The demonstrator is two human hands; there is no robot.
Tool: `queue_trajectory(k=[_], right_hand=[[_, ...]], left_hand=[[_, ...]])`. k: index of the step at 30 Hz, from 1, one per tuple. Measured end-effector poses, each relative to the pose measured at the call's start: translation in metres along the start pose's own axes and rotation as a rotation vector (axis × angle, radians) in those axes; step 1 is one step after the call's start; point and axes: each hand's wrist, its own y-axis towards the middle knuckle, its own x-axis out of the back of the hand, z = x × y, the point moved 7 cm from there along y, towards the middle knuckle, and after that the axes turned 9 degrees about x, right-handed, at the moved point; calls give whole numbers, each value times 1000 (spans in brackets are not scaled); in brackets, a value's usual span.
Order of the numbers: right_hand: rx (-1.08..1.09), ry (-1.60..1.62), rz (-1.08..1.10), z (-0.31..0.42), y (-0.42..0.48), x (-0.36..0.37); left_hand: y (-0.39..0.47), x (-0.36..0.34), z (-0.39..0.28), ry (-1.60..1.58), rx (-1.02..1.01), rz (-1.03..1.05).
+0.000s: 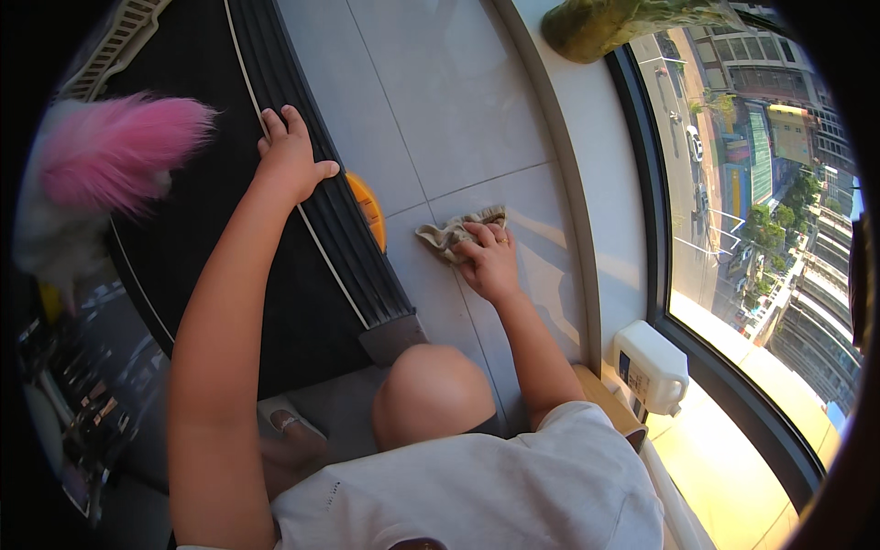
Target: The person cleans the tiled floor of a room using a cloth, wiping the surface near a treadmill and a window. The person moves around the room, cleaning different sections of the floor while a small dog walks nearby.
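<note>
My right hand (489,265) is pressed on a crumpled, striped cleaning cloth (450,237), which lies on the grey floor tiles (402,148). Its fingers bend over the cloth, and one wears a ring. To the left, my left hand (292,161) rests with fingers spread on the ribbed black side rail (344,240) of what looks like a treadmill, beside its black belt (199,275). An orange-yellow object (366,210) shows at the rail's outer edge, partly hidden under it. My bent knee is on the floor side, near the rail's grey end cap (393,337).
A fluffy pink and white thing (124,155) is at the left, near a plastic basket (113,51). On the right, a window ledge (591,172) holds a vase-like vessel (591,31) and a white jug (653,368) beside the tall window. A wooden piece (605,402) stands below the jug.
</note>
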Motion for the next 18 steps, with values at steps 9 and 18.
queue_trajectory(k=[9,18], right_hand=[[-177,-3,-125,-83,118,62],[-181,-244,-88,-22,-33,-10]], left_hand=[[5,-5,1,1,-30,-16],[13,-10,5,0,-86,-73]])
